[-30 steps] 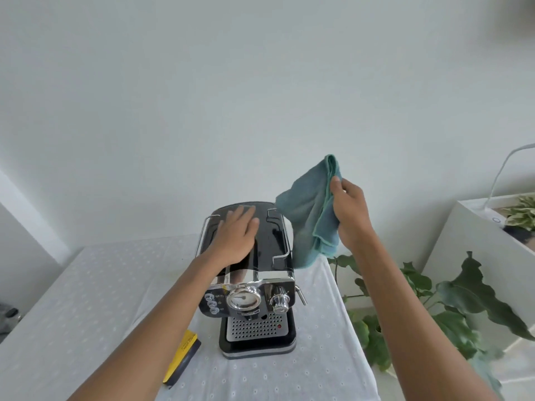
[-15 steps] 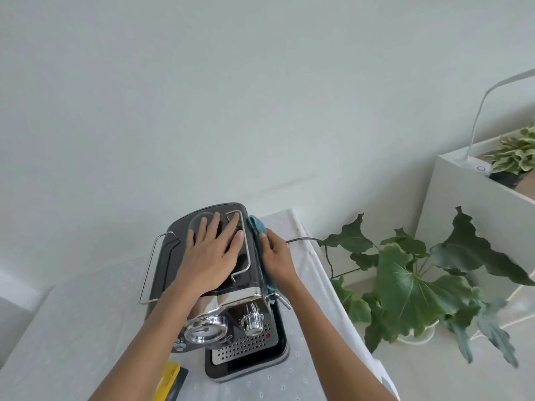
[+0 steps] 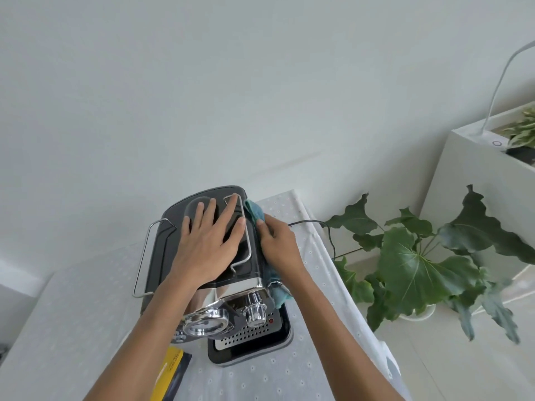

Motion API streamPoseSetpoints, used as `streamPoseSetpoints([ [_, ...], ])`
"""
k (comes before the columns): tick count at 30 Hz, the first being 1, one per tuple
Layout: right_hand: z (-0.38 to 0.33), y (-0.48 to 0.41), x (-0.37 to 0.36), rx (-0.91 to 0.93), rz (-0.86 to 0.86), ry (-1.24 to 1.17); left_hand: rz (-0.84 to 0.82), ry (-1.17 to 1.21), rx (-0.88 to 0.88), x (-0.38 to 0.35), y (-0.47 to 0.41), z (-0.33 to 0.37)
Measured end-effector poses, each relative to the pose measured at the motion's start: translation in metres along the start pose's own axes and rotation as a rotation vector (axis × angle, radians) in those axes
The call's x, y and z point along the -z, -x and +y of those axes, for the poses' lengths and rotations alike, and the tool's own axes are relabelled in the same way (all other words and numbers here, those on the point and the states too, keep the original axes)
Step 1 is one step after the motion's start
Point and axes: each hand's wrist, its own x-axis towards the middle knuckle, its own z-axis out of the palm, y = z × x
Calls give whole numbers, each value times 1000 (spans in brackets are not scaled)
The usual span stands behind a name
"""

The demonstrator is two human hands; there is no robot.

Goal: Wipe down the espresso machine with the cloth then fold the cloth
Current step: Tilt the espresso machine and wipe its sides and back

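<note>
While your left hand (image 3: pixel 208 244) lies flat, fingers spread, atop the espresso machine (image 3: pixel 165 256), your right hand (image 3: pixel 279 247) presses the teal cloth (image 3: pixel 254 212) against its right side.

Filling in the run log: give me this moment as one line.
phase: wiping | left hand: flat on espresso machine top | right hand: presses cloth against machine's right side | fold: not done
</note>
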Motion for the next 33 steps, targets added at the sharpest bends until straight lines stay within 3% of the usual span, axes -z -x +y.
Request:
streamPoseSetpoints([
  [3, 13, -21, -3, -103, -40, -33, -6, -7, 2, 0, 0, 0],
  [8, 80, -34, -5, -336, -139, 124, -10, -3, -3, 2, 1, 1],
  [16, 24, -48, -7, -67, -119, -107, -5, 3, -4, 1, 0, 0],
  [24, 107, -45, -4, -334, -159, 85, -11, 5, -4, 1, 0, 0],
  [27, 97, -36, 2, -262, -115, 121, -15, 22, 3, 2, 1, 0],
  [33, 16, 3, 24, 106, -4, 94, 13, 90, 1, 2, 1, -2],
])
